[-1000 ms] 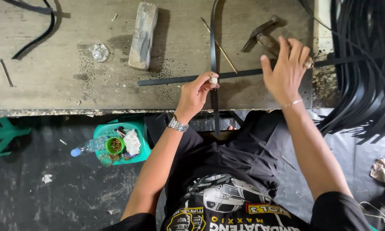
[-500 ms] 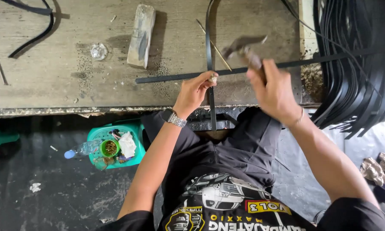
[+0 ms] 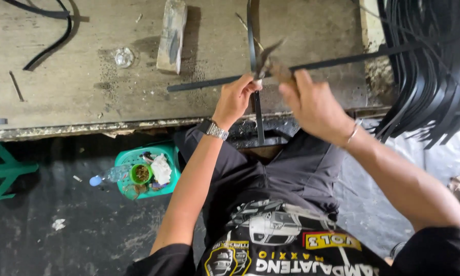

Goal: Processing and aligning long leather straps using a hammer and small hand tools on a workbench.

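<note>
At the near edge of the workbench [image 3: 61, 110], two black strips crossed: a long strip [image 3: 332, 62] running left to right, rising slightly toward the right, and a short strip [image 3: 252, 30] laid across it, its long axis pointing away from me and back over the bench edge. I noted the left hand [image 3: 233, 99] closed at the crossing, fingertips pinching there, apparently on something small and pale I could not make out. Right hand [image 3: 314, 105] wrapped in a fist around the handle of a hammer [image 3: 267, 60], head blurred, just above the crossing. Left hand was the nearer to the joint; right sat just beside it, to the right. Farther out: a pale block [image 3: 171, 33] lying on the bench, a bundle of black strips [image 3: 429, 76] hanging at right, a green tray [image 3: 175, 174] on the floor below.
</note>
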